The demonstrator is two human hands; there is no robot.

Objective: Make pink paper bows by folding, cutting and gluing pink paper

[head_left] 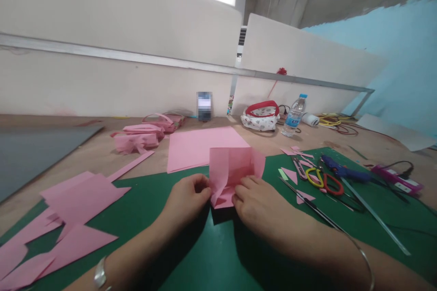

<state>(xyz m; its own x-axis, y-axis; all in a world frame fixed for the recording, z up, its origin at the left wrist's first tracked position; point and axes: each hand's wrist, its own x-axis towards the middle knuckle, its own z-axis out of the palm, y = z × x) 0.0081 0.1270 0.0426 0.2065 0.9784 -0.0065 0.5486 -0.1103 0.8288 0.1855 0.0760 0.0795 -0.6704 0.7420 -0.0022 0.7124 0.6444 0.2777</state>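
A pink paper box (225, 168), partly folded with its walls standing up, is on the green cutting mat (191, 254) in front of me. My left hand (191, 193) pinches the left edge of the box between thumb and fingers. My right hand (254, 198) is closed over its front right side, the fingertips pressing inside near the bottom fold. Behind the box lie flat pink paper sheets (194, 145). The thumb of my right hand is mostly hidden.
Pink paper offcuts (78, 200) cover the mat's left. Finished-looking pink paper pieces (139, 136) sit behind them. To the right are scissors (332, 184), a blue glue gun (344, 170), a pen (317, 209), a glue stick (375, 216) and a power strip (398, 179). A water bottle (293, 118) and pouch (261, 117) stand behind.
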